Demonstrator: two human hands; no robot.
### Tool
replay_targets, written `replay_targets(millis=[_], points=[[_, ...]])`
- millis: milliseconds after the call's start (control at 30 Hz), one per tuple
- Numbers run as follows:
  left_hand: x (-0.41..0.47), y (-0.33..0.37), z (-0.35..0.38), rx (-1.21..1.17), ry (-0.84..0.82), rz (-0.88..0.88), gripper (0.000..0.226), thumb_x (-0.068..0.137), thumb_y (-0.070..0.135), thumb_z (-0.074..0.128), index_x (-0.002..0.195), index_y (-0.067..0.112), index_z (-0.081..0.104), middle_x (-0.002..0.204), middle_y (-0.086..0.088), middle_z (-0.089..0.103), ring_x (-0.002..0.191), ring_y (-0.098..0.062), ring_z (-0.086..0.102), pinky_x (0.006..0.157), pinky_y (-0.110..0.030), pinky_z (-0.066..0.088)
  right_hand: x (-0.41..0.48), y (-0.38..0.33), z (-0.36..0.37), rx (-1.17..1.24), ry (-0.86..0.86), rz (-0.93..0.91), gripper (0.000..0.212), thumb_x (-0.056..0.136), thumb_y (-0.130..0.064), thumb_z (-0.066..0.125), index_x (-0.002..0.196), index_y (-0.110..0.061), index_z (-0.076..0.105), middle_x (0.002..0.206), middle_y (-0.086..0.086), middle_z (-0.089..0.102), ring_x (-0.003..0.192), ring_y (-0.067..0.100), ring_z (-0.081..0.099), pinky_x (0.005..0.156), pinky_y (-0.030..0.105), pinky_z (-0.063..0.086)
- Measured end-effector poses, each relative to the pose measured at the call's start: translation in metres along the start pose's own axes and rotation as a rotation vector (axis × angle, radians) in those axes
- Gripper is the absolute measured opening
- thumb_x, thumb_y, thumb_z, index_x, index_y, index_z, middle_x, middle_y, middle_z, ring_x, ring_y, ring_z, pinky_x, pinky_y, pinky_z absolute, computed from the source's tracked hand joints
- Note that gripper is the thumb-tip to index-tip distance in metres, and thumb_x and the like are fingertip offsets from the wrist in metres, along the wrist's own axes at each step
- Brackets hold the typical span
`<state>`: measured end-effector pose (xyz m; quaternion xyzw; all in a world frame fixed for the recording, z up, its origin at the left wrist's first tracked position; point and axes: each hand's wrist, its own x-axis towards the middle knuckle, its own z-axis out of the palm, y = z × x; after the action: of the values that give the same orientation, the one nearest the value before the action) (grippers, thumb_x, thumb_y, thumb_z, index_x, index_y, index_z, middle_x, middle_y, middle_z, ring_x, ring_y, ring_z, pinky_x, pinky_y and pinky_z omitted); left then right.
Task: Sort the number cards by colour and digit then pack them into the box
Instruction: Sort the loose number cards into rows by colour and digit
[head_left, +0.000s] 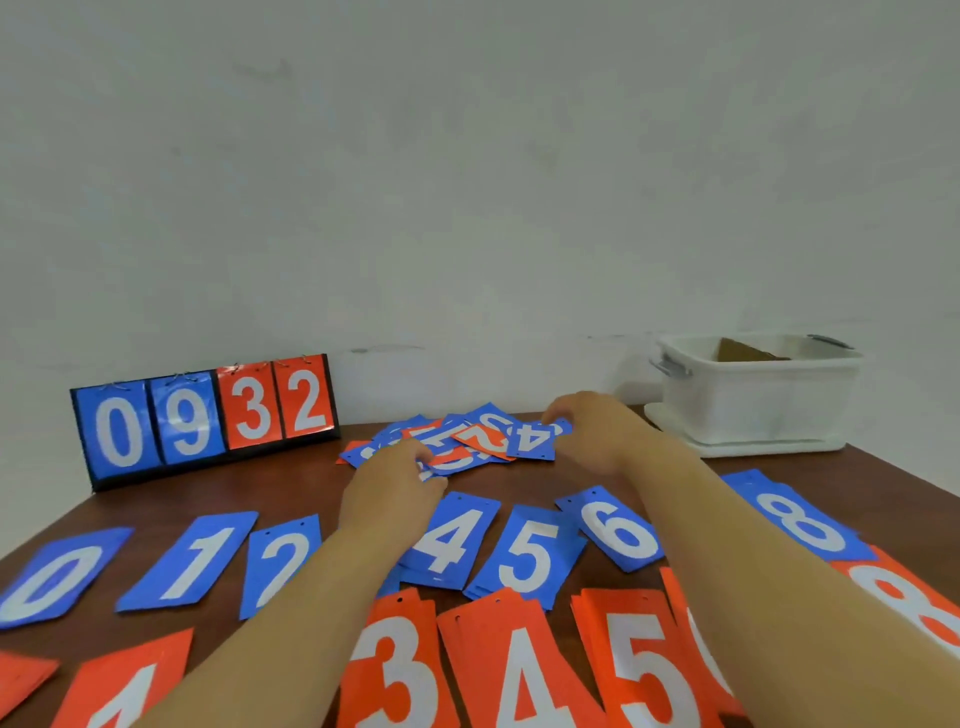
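Head cam: I'm looking at a brown table (208, 499) against a pale wall. Both hands are reaching into the loose pile (467, 441) of blue and red cards lying mid-table toward the far edge.

Left hand (389, 483) is sitting on the pile's near left side, with its fingers curling down onto the cards. I'm not able to tell whether it's actually pinching one.

Right hand (597, 431) is sitting at the pile's far right side, fingers bending down right at the edge of an upside-down blue 4 (535, 441). I'm not able to tell touch from grip there either.

Sorted cards are lying in two rows toward the near edge, some as small stacks.
- The blue row (527, 556) is reading 0, 1, 2, 4, 5, 6, 8 left to right. The forearms are covering the spots between 2 and 4 and between 6 and 8.
- The red row (519, 675) is running along the near edge itself. I'm reading 3, 4, 5 and 8. The cards at the left are cropped, and another is lying half under the right forearm.

The white box (758, 405) is standing at the far right corner on a flat white lid (753, 448), with a piece of brown cardboard (748, 352) showing inside.

A scoreboard (205, 421) is standing at the far left edge, showing blue 0 and 9, red 3 and 2.
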<state>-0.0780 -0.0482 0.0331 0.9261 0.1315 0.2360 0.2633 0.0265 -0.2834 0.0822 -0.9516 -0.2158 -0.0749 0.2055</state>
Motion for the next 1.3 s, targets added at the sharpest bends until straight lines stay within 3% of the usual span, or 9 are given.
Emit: replay_targets(millis=[267, 467, 600, 700, 800, 933, 1100, 1233, 1300], points=[[0.02, -0.012, -0.001, -0.092, 0.027, -0.058, 0.018, 0.096, 0.037, 0.066, 0.11, 0.027, 0.063, 0.087, 0.012, 0.059, 0.081, -0.007, 0.058, 0.074, -0.03, 0.051, 0.022, -0.028, 0.033, 0.0, -0.139, -0.024, 0.045, 0.09, -0.024, 0.061, 0.134, -0.028, 0.058, 0.143, -0.002, 0.053, 0.122, 0.02, 0.055, 0.094, 0.027, 0.046], [0.039, -0.03, 0.007, -0.192, -0.014, -0.175, 0.019, 0.095, 0.035, 0.067, 0.111, 0.025, 0.067, 0.104, 0.005, 0.061, 0.08, -0.008, 0.059, 0.071, -0.029, 0.049, 0.05, -0.028, 0.051, -0.053, -0.176, 0.041, 0.051, 0.092, -0.026, 0.061, 0.142, -0.021, 0.052, 0.146, 0.004, 0.051, 0.127, 0.024, 0.052, 0.102, 0.033, 0.046], [0.043, -0.041, 0.012, -0.34, 0.041, -0.255, 0.012, 0.096, 0.032, 0.065, 0.104, 0.025, 0.069, 0.095, 0.008, 0.062, 0.076, -0.008, 0.06, 0.064, -0.028, 0.05, 0.061, -0.035, 0.06, -0.12, -0.193, -0.009, 0.048, 0.094, -0.026, 0.059, 0.141, -0.019, 0.053, 0.149, 0.004, 0.048, 0.13, 0.025, 0.05, 0.105, 0.033, 0.043], [0.047, -0.047, 0.017, -0.302, 0.038, -0.248, 0.014, 0.096, 0.031, 0.063, 0.109, 0.025, 0.067, 0.087, 0.013, 0.06, 0.074, -0.007, 0.06, 0.07, -0.03, 0.053, 0.067, -0.037, 0.068, -0.121, -0.194, -0.022, 0.05, 0.093, -0.028, 0.059, 0.141, -0.02, 0.053, 0.148, 0.004, 0.049, 0.129, 0.026, 0.05, 0.103, 0.035, 0.045], [0.053, -0.055, 0.026, -0.154, -0.053, -0.205, 0.026, 0.095, 0.033, 0.064, 0.12, 0.027, 0.063, 0.111, 0.003, 0.066, 0.092, -0.016, 0.064, 0.08, -0.033, 0.055, 0.076, -0.036, 0.075, -0.146, -0.19, -0.017, 0.056, 0.092, -0.035, 0.061, 0.145, -0.022, 0.047, 0.147, 0.007, 0.047, 0.128, 0.029, 0.05, 0.103, 0.039, 0.046], [0.071, -0.061, 0.043, 0.08, -0.156, -0.181, 0.049, 0.092, 0.046, 0.065, 0.138, 0.033, 0.053, 0.147, -0.004, 0.045, 0.121, -0.025, 0.054, 0.094, -0.038, 0.051, 0.096, -0.019, 0.089, -0.259, -0.216, 0.064, 0.071, 0.092, -0.056, 0.055, 0.153, -0.024, 0.034, 0.155, 0.011, 0.036, 0.141, 0.032, 0.035, 0.116, 0.048, 0.031], [0.101, -0.056, 0.059, 0.207, -0.251, -0.19, 0.056, 0.091, 0.055, 0.062, 0.142, 0.035, 0.049, 0.151, -0.007, 0.035, 0.127, -0.029, 0.049, 0.102, -0.045, 0.049, 0.113, 0.017, 0.109, -0.277, -0.301, 0.223, 0.083, 0.09, -0.076, 0.034, 0.159, -0.036, 0.01, 0.167, 0.009, 0.001, 0.151, 0.044, 0.001, 0.121, 0.058, 0.013], [0.133, -0.056, 0.069, 0.241, -0.283, -0.169, 0.059, 0.091, 0.056, 0.061, 0.143, 0.031, 0.049, 0.151, -0.01, 0.035, 0.128, -0.031, 0.049, 0.102, -0.042, 0.048, 0.12, 0.027, 0.117, -0.167, -0.395, 0.224, 0.061, 0.098, -0.065, 0.016, 0.156, -0.049, 0.007, 0.168, 0.003, 0.003, 0.15, 0.047, 0.004, 0.119, 0.062, 0.012], [0.149, -0.056, 0.076, 0.271, -0.303, -0.16, 0.062, 0.092, 0.057, 0.059, 0.147, 0.032, 0.045, 0.153, -0.011, 0.034, 0.13, -0.032, 0.048, 0.103, -0.041, 0.047, 0.134, 0.042, 0.129, -0.187, -0.435, 0.235, 0.08, 0.077, -0.08, 0.006, 0.153, -0.054, 0.011, 0.168, 0.001, 0.01, 0.15, 0.045, 0.009, 0.116, 0.063, 0.015]])
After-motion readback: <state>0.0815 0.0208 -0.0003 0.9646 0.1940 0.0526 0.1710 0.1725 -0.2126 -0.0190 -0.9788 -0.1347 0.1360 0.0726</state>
